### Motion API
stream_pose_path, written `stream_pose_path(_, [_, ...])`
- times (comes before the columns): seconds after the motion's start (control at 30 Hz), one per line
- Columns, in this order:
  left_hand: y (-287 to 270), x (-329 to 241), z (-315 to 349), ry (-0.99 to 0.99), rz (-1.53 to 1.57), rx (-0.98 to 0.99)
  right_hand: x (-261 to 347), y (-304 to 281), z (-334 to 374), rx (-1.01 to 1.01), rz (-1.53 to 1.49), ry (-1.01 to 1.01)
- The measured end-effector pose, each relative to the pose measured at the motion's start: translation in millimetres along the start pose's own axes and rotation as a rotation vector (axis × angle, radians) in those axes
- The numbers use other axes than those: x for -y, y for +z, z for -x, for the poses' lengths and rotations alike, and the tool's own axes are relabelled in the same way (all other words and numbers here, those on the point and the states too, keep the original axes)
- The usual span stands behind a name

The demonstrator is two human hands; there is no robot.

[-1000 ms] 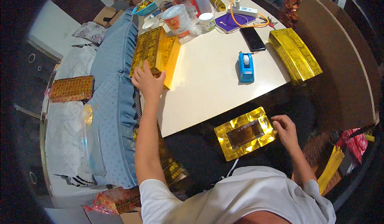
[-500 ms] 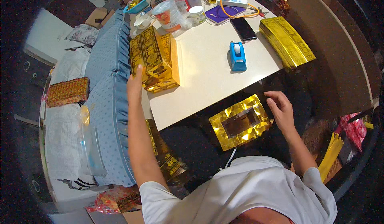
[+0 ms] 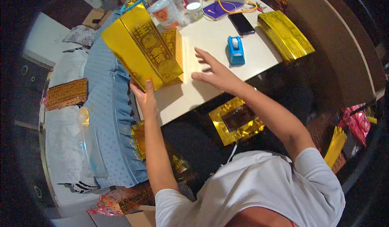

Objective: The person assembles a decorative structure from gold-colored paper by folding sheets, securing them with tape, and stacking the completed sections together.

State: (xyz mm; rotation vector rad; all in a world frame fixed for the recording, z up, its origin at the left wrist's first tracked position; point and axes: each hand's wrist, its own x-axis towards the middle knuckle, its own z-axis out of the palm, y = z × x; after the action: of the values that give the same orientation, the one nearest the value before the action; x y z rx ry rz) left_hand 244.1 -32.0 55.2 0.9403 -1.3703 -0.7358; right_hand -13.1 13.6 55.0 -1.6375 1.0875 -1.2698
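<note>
Up comes our glossy gold foil packet [image 3: 142, 46] (flat, printed), left hand [image 3: 145, 97] clamped underneath; right hand [image 3: 216, 73] arrives, fingers spread.

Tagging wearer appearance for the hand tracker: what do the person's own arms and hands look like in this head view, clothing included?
Both arms are bare from the short white T-shirt sleeves down. The left hand and right hand are bare too: no gloves, and no watch, rings or bands visible. No cables or markers on either arm. The shirt looks plain white, without visible print.
</note>
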Motion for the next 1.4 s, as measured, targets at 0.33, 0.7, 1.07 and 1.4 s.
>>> stream_pose_path(0.33, [74, -56, 110, -0.206, 0.211, 0.29, 11, -78, 62, 0.172, -0.04, 0.159])
stream_pose_path(0.7, [82, -31, 186, -0.594, 0.09, 0.471, 4, -105, 149, 0.164, 0.067, 0.138])
stream_pose_path(1.07, [89, -42, 206, -0.609, -0.029, 0.36, -10, -110, 161, 0.22, -0.048, 0.152])
stream_pose_path(1.4, [95, -58, 205, -0.593, -0.26, 0.388, -22, -112, 171, 0.197, -0.073, 0.109])
